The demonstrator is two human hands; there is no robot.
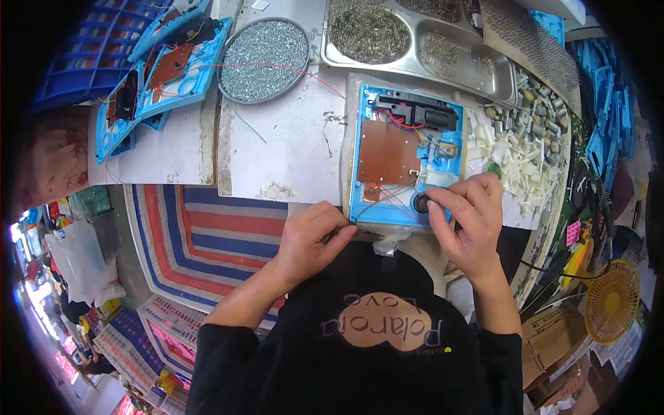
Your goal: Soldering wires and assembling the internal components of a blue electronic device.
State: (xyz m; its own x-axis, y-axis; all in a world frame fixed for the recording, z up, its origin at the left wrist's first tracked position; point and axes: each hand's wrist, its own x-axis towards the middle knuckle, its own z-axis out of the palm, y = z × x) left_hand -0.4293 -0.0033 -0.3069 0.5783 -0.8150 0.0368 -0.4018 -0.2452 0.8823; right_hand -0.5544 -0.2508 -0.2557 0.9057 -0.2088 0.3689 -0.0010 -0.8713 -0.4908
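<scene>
"Black shirt [277,373], closest of all, with a tan patch on its chest. Beyond it, both hands are at a blue case [357,149]."

"Where is that case?"

"On the white table [283,162], straight ahead of the shirt, its open side up and a clear plastic sheet under it."

"How is the right hand [470,214]?"

"Narrow: thumb and forefinger close together, their tips at the right edge of a black disc [420,203] in the case's lower right part. I can't tell whether they grip it or only press on it."

"And the left hand [317,238]?"

"Curled, just beside the case's lower left corner, thumb and forefinger nearly together. A thin wire runs toward the tips, but I can't tell if they pinch it."

"What else sits in the case?"

"A brown board [384,152] at left, a black holder [418,112] along the top, and red wires between the parts."

"Around it?"

"Left of it, a round dish [263,102] full of small screws; behind, a steel tray [387,67] with small metal bits in its compartments. White pieces [519,166] are heaped on the right, near some metal cylinders [543,104]. More blue cases [155,108] lie far left, and striped cloth [232,242] shows below the table's front edge."
</scene>
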